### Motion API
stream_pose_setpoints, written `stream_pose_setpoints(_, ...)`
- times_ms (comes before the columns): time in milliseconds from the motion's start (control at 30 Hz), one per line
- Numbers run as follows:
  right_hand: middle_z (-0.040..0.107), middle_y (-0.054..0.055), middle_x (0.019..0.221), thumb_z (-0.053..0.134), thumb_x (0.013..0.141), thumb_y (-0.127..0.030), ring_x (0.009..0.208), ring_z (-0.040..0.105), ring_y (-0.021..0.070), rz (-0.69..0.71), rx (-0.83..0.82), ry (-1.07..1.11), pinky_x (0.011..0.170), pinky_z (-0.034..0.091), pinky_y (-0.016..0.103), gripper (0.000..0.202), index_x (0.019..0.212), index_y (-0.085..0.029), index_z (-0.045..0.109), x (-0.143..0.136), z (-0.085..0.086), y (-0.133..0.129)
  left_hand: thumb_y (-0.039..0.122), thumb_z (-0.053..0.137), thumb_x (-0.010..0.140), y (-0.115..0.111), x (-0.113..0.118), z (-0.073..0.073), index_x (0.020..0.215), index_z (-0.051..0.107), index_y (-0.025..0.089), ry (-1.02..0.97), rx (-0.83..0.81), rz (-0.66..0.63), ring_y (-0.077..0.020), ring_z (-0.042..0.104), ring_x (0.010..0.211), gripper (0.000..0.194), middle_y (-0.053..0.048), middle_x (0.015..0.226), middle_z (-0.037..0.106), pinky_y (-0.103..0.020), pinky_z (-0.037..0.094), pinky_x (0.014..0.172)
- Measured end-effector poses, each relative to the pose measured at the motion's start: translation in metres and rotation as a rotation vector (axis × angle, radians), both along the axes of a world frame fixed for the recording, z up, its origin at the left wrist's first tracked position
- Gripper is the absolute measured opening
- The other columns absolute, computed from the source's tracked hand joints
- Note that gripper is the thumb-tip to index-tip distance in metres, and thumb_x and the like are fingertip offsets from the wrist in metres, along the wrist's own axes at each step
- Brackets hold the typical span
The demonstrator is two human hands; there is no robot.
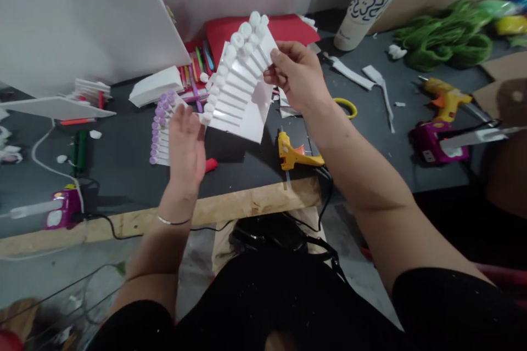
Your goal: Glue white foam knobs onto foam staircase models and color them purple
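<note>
A white card piece [252,107] with thin white strips and a curved row of white rolled knobs is raised above the dark table. My right hand [297,74] pinches its upper right edge between thumb and fingers. My left hand [186,145] is upright at the card's lower left corner, fingers stretched out, holding nothing; whether it touches the card is unclear. Behind my left hand lies a similar piece with purple knobs [155,126], partly hidden by it. A yellow glue gun [294,154] rests near the table's front edge, below the raised card.
On the right are another yellow glue gun [447,96], a purple device [436,142], green yarn [448,38] and a white bottle [366,5]. A second purple device [63,209] sits at the front left. White boards stand at the back left; cables hang over the front edge.
</note>
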State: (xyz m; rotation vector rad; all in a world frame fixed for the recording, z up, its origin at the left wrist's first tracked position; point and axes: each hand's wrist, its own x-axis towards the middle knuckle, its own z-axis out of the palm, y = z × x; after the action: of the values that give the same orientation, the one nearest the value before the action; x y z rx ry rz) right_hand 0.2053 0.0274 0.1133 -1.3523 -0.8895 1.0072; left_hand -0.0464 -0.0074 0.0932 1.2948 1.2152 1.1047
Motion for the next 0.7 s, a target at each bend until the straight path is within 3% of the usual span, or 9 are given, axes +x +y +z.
stream_pose_setpoints(100,0.065,-0.001,0.09,0.051,0.109,-0.023,0.085,0.071,0.0077,-0.018,0.03,0.017,0.087,0.058,0.02,0.008,0.114,-0.02,0.056,-0.005,0.007,-0.016,0.049,0.06,0.098,-0.025,0.022,-0.011,0.141,0.049,0.037,-0.09,-0.088,-0.146,-0.0202,0.049,0.154,0.045,-0.003,0.17,0.045,-0.039,0.049,0.122)
stream_pose_setpoints(200,0.064,-0.002,0.093,0.048,0.109,-0.026,0.086,0.072,0.0058,-0.046,0.019,-0.012,0.086,0.058,0.018,0.012,0.118,-0.021,0.054,-0.015,0.007,-0.03,0.057,0.065,0.094,-0.038,0.043,-0.02,0.14,0.054,0.035,-0.163,-0.102,-0.22,-0.0242,0.054,0.151,0.052,-0.004,0.163,0.055,-0.039,0.059,0.11)
stream_pose_setpoints(367,0.071,0.004,0.115,0.06,0.103,-0.043,0.099,0.074,0.0124,-0.021,0.042,-0.16,0.082,0.061,0.023,0.031,0.13,-0.027,0.057,-0.007,-0.017,-0.059,0.063,0.064,0.094,-0.036,0.05,-0.031,0.131,0.063,0.031,-0.166,-0.058,-0.209,-0.0244,0.059,0.146,0.049,-0.005,0.142,0.073,-0.04,0.06,0.109)
stream_pose_setpoints(467,0.071,0.009,0.129,0.056,0.102,-0.03,0.102,0.073,0.0173,0.018,0.083,-0.276,0.087,0.063,0.034,0.029,0.129,-0.024,0.062,0.013,-0.039,-0.081,0.044,0.063,0.099,-0.035,0.044,-0.025,0.129,0.066,0.026,-0.32,-0.193,-0.149,-0.0216,0.058,0.147,0.036,-0.006,0.149,0.069,-0.034,0.059,0.11)
stream_pose_setpoints(567,0.071,0.012,0.134,0.064,0.089,-0.017,0.111,0.071,0.0245,0.106,0.099,-0.498,0.102,0.059,0.046,0.04,0.129,-0.021,0.067,0.028,-0.055,-0.093,0.026,0.063,0.099,-0.038,0.042,-0.01,0.128,0.069,0.02,-0.527,-0.368,-0.012,-0.0203,0.062,0.143,0.03,-0.006,0.149,0.069,-0.028,0.061,0.105)
stream_pose_setpoints(700,0.066,0.016,0.142,0.081,0.077,-0.02,0.133,0.06,0.0348,0.199,0.136,-0.745,0.12,0.044,0.057,0.056,0.132,-0.02,0.07,0.021,-0.056,-0.084,0.019,0.059,0.102,-0.044,0.046,0.01,0.128,0.071,0.019,-0.66,-0.446,0.071,-0.0187,0.069,0.133,0.029,-0.005,0.132,0.079,-0.024,0.063,0.097)
